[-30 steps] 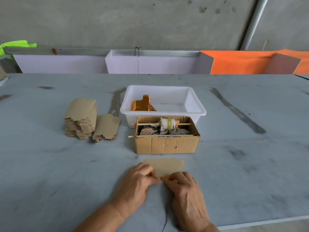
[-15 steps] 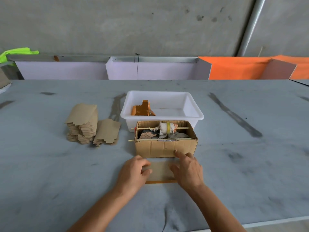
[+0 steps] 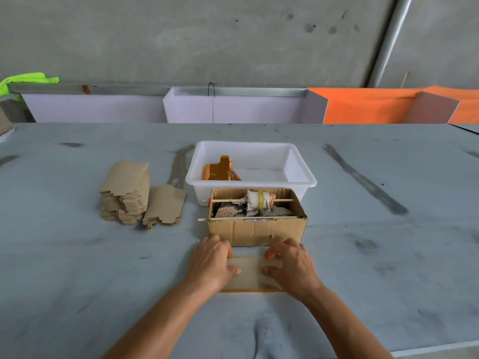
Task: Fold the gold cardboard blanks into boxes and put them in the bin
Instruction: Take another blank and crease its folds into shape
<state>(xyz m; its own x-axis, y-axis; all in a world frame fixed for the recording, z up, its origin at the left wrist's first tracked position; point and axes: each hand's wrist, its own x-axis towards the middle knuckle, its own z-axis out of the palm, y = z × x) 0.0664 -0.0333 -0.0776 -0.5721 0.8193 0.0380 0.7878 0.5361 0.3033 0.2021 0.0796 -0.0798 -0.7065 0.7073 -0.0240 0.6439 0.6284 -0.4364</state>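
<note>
Spread wider since the earlier frame: left hand point(image 3: 213, 263) and right hand point(image 3: 290, 265), fingers flat, pressing gold blank point(image 3: 248, 272) near table point(image 3: 77, 268) front edge. Creasing step; next calls for raising panels, then white bin point(image 3: 303, 174).

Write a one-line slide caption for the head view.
Both hands press a cardboard blank flat before the brown box and white bin.

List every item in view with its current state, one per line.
Blank: flat on the table, pressed by both hands.
Left hand: on the blank's left end.
Right hand: on its right end.
White bin: open, one folded gold box inside.
Blank stack: unfolded, piled.
Cardboard box: open, holding rags.
</note>
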